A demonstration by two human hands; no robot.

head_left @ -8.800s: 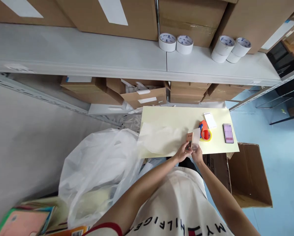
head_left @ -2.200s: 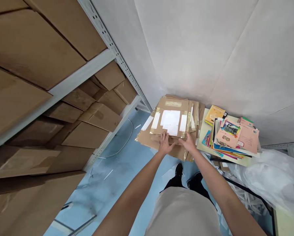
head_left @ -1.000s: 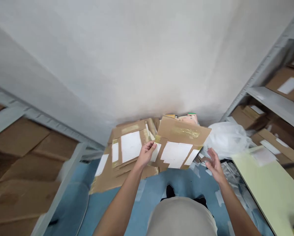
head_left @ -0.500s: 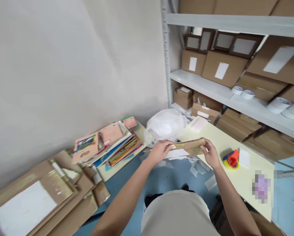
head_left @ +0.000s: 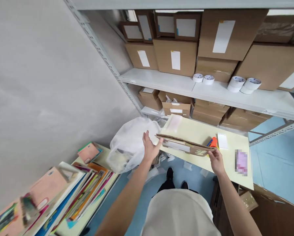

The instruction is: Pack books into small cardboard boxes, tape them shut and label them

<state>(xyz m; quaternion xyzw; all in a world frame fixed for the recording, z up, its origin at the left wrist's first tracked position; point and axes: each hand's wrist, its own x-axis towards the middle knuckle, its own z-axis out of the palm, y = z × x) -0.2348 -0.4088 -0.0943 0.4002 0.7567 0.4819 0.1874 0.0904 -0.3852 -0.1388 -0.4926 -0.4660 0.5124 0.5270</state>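
Note:
A flattened cardboard box (head_left: pixel 183 145) with white labels hangs level over the near edge of the pale yellow table (head_left: pixel 198 132). My right hand (head_left: pixel 215 159) is closed on its right end. At its left end my left hand (head_left: pixel 150 147) has its fingers spread, the palm against the cardboard edge. An orange tape dispenser (head_left: pixel 212 143) shows just behind the box, partly hidden by it.
On the table lie a white pad (head_left: pixel 222 141) and a blurred phone (head_left: pixel 241 162). A white plastic bag (head_left: pixel 129 142) sits left of the table. Stacked books (head_left: pixel 70 193) lie at lower left. Shelves hold cardboard boxes (head_left: pixel 175 55) and tape rolls (head_left: pixel 244 84). An open carton (head_left: pixel 272 209) stands at lower right.
I took a flattened box off the floor pile, turned right and brought it over the table. My left hand has opened against its left end; the right still grips it.

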